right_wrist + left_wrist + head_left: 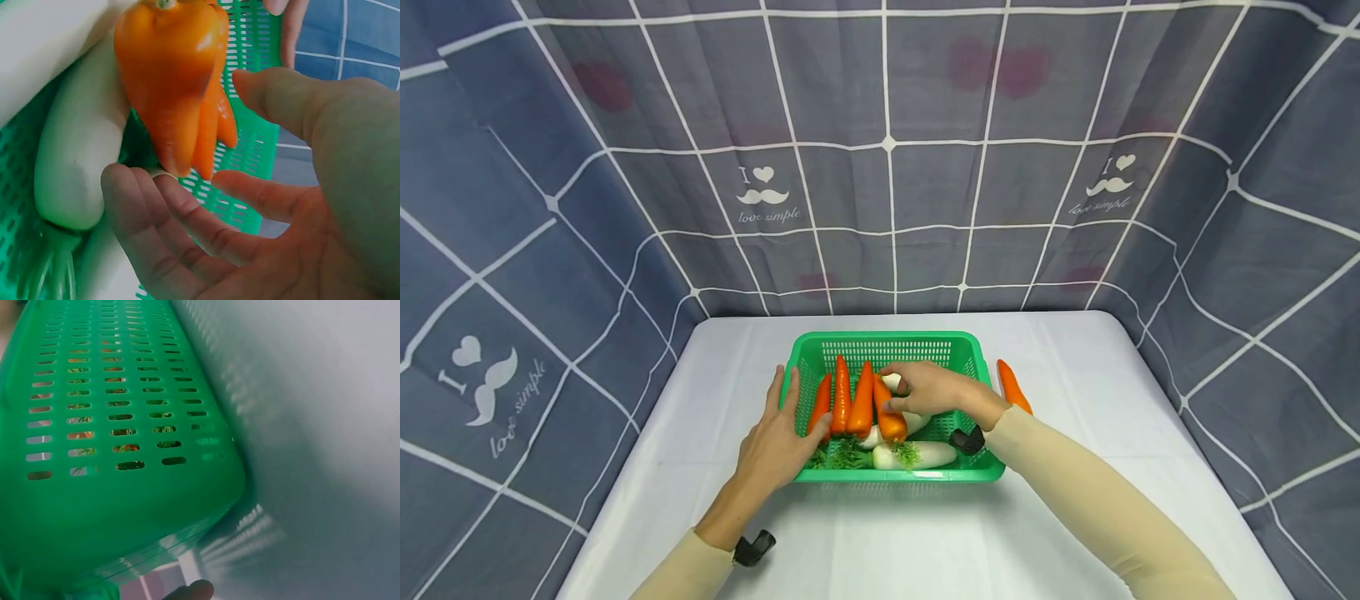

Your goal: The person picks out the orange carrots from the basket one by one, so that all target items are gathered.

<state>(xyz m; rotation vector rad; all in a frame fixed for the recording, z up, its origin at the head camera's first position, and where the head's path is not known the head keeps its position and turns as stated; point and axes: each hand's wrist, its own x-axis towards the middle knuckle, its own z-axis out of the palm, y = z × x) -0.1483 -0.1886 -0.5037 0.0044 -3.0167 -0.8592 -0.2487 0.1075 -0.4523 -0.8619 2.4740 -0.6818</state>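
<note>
A green plastic basket holds several orange carrots side by side, with white radishes around them. My left hand lies at the basket's left end, fingers extended and thumb over the rim close to the leftmost carrot. Over the basket's right half reaches my right hand, beside the rightmost carrot. The right wrist view shows that hand's fingers spread and loosely bent below the carrots, gripping nothing. In the left wrist view the basket's slotted wall fills much of the picture.
Another carrot lies on the white tabletop, just right of the basket. A grey-blue checked curtain encloses the table at the back and both sides. Leafy green tops lie along the basket's front.
</note>
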